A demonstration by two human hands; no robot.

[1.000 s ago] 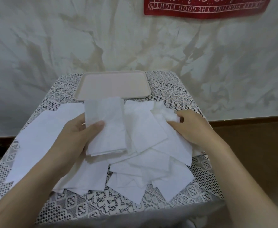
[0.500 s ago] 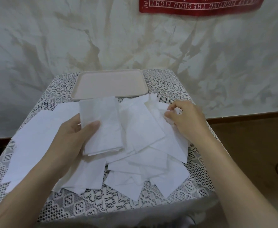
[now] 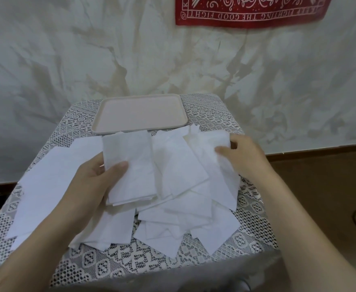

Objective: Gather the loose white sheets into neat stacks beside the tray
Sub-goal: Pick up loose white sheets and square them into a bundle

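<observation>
My left hand (image 3: pixel 92 182) grips a small stack of white sheets (image 3: pixel 130 165), thumb on top, held just above the table in front of the tray. My right hand (image 3: pixel 244 157) pinches the far corner of another white sheet (image 3: pixel 210 148) and lifts it off the pile. Several loose white sheets (image 3: pixel 185 209) lie overlapping across the middle of the table. A larger white sheet (image 3: pixel 46 186) lies flat on the left, partly under my left arm. The empty beige tray (image 3: pixel 140 113) sits at the table's far edge.
A lace cloth (image 3: pixel 118 264) covers the small table, whose front edge drops off close to me. A pale mottled wall stands right behind the tray, with a red banner (image 3: pixel 246 11) hung at the upper right. Brown floor lies to the right.
My right hand has moved up and away from me, raising the corner of a sheet that was crumpled under it. The left hand keeps its stack nearly still.
</observation>
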